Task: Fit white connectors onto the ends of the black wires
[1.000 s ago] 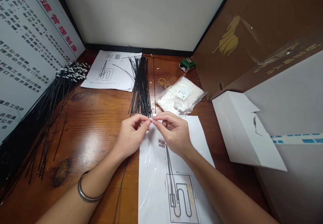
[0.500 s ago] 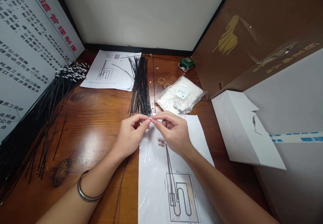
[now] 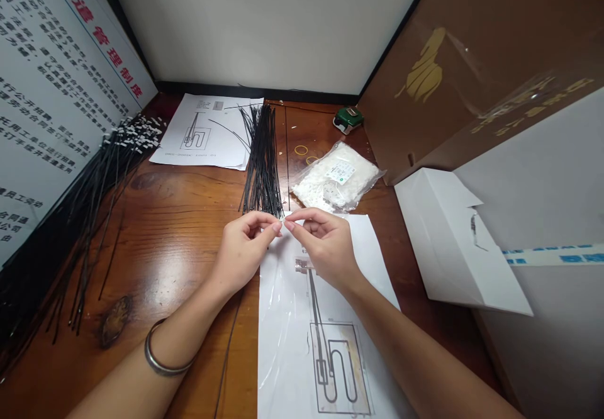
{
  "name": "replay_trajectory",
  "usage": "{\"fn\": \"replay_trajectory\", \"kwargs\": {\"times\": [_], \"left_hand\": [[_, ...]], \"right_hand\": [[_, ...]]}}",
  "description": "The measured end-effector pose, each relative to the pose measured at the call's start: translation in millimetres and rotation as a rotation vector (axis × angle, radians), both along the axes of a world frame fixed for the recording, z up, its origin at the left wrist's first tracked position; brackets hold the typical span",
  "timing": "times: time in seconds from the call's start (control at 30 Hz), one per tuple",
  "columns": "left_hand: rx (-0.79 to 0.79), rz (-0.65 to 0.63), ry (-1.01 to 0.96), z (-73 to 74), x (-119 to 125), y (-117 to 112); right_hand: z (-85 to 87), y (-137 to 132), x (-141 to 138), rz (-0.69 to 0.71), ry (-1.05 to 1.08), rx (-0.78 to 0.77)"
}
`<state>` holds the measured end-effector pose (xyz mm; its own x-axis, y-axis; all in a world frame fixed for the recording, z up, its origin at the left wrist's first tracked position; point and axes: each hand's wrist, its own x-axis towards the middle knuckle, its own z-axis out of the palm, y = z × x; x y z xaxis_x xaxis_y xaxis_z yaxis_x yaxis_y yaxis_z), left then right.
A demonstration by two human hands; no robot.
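Observation:
A tiny white connector (image 3: 282, 221) sits between the fingertips of both hands, above the top of the printed drawing (image 3: 283, 343). My right hand (image 3: 325, 243) pinches it with thumb and index finger. From the other side, my left hand (image 3: 245, 249) has thumb and index finger pressed together at the connector. A thin black wire (image 3: 229, 350) runs out from under this hand towards the bottom edge; its end in the fingers is hidden. Just beyond the fingertips lies a bundle of black wires (image 3: 262, 161).
Black wires with white connectors (image 3: 134, 133) are heaped at the left by a printed board (image 3: 47, 92). Behind are another drawing sheet (image 3: 198, 133), a bag of white connectors (image 3: 337, 177) and a green tape measure (image 3: 348, 119). A brown carton (image 3: 453, 60) and white box (image 3: 453, 243) stand right.
The fingertips of my two hands have drawn slightly apart, and more of the white connector shows between them. Otherwise the scene is the same.

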<state>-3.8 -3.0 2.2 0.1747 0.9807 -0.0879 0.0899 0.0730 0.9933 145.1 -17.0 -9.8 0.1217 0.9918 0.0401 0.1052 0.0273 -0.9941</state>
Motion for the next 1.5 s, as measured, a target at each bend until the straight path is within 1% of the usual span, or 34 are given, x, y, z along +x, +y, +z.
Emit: {"fn": "replay_trajectory", "kwargs": {"times": [0.17, 0.37, 0.5, 0.77, 0.97, 1.13, 1.23, 1.37, 1.43, 1.5], "left_hand": [[0.002, -0.016, -0.007, 0.2, -1.3, 0.3], [0.015, -0.033, 0.021, -2.0, -1.7, 0.1], [0.017, -0.026, 0.018, -1.9, -1.1, -0.1], [0.008, 0.002, -0.006, 0.3, -0.7, 1.0], [-0.004, 0.012, -0.010, -0.9, 0.4, 0.9], [-0.003, 0.024, -0.007, 0.1, 0.6, 0.5], [-0.003, 0.020, 0.006, -0.2, -0.1, 0.8], [-0.001, 0.009, 0.012, -2.3, -0.5, 0.9], [-0.002, 0.002, 0.013, -3.0, -0.6, 0.9], [0.001, -0.005, 0.010, -3.2, -0.8, 1.0]], "right_hand": [[1.7, 0.1, -0.4, -0.003, 0.042, -0.052], [0.6, 0.9, -0.2, 0.001, 0.048, -0.003], [1.3, 1.0, -0.2, -0.001, 0.060, -0.010], [-0.3, 2.4, -1.2, -0.013, 0.091, -0.061], [1.9, 2.0, -2.4, -0.031, 0.118, -0.118], [2.7, 3.2, -3.0, -0.010, 0.139, -0.155], [2.0, 1.7, -3.9, -0.025, 0.056, -0.104], [2.1, -1.5, -5.2, -0.062, -0.112, 0.058], [2.6, -2.0, -5.2, -0.056, -0.119, 0.064], [3.1, -1.7, -4.9, -0.045, -0.072, 0.011]]}}
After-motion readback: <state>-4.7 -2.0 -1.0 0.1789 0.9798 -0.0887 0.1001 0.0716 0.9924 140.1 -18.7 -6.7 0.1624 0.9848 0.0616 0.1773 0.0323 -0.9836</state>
